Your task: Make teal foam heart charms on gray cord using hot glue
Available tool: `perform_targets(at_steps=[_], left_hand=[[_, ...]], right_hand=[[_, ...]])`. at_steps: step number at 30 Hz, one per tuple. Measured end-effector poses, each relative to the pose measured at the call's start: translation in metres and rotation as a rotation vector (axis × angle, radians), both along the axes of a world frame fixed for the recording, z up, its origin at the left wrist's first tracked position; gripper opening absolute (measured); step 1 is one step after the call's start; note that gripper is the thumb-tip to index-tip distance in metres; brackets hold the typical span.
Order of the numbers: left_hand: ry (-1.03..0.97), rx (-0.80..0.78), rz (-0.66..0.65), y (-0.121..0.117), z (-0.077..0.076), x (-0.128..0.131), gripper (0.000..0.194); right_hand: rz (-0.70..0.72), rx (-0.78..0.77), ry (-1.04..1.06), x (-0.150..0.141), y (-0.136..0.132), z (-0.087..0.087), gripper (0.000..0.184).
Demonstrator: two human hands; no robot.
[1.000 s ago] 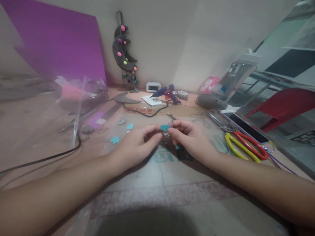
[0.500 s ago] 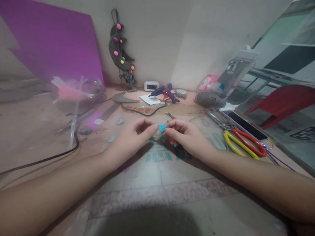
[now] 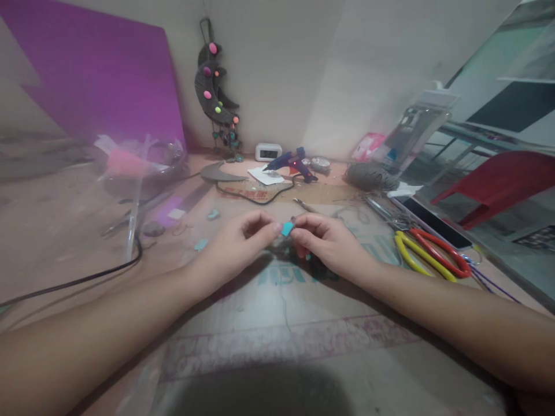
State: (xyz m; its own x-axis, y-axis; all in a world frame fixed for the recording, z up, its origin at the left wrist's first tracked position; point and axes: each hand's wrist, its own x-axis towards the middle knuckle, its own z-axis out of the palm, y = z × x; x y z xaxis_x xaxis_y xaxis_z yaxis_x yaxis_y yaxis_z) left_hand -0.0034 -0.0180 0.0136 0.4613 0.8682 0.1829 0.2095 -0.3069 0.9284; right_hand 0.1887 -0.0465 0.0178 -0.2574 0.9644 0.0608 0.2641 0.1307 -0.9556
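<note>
My left hand (image 3: pixel 236 245) and my right hand (image 3: pixel 329 242) meet in the middle of the work surface, both pinching a small teal foam piece (image 3: pixel 287 229) between thumb and fingers. The piece is held just above the printed mat (image 3: pixel 281 300). Other teal cut-outs (image 3: pixel 200 245) lie on the surface left of my left hand. A dark scrap lies partly hidden under my right hand.
Yellow and red handled tools (image 3: pixel 433 257) lie at the right. A blue glue gun (image 3: pixel 290 162), a white clock (image 3: pixel 268 152), a grey crescent shape (image 3: pixel 221 173) and a hanging moon ornament (image 3: pixel 214 86) stand at the back. A purple sheet (image 3: pixel 99 75) leans at left; a black cable (image 3: pixel 87 277) crosses the left.
The teal piece has turned in my fingers and shows a smaller face now. My hands have closed in slightly and stayed in the same spot.
</note>
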Motion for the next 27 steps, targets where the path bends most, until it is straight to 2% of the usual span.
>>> perform_targets(at_steps=[7,11,14,18,20,24,27], left_hand=[[-0.009,-0.012,0.013,-0.001,0.004,0.000,0.022],[-0.028,-0.083,0.075,0.001,0.006,0.001,0.021],[-0.052,-0.123,0.098,0.002,0.005,0.001,0.020],[-0.086,-0.137,0.115,0.004,0.001,0.001,0.020],[-0.100,-0.135,0.114,0.005,-0.001,0.001,0.020],[-0.109,-0.147,0.107,0.006,-0.002,0.000,0.020],[-0.090,-0.149,0.119,0.006,-0.001,-0.001,0.019]], right_hand=[[0.013,0.021,0.018,0.001,0.002,-0.004,0.020],[0.047,0.064,0.027,0.002,0.001,-0.004,0.029],[-0.019,0.162,0.047,0.004,0.000,-0.002,0.037],[-0.256,0.279,0.072,0.010,0.002,0.002,0.022],[-0.312,0.274,0.065,0.013,0.004,0.003,0.016],[-0.279,0.195,0.061,0.013,0.004,0.004,0.014],[-0.232,0.215,0.019,0.009,-0.002,0.006,0.012]])
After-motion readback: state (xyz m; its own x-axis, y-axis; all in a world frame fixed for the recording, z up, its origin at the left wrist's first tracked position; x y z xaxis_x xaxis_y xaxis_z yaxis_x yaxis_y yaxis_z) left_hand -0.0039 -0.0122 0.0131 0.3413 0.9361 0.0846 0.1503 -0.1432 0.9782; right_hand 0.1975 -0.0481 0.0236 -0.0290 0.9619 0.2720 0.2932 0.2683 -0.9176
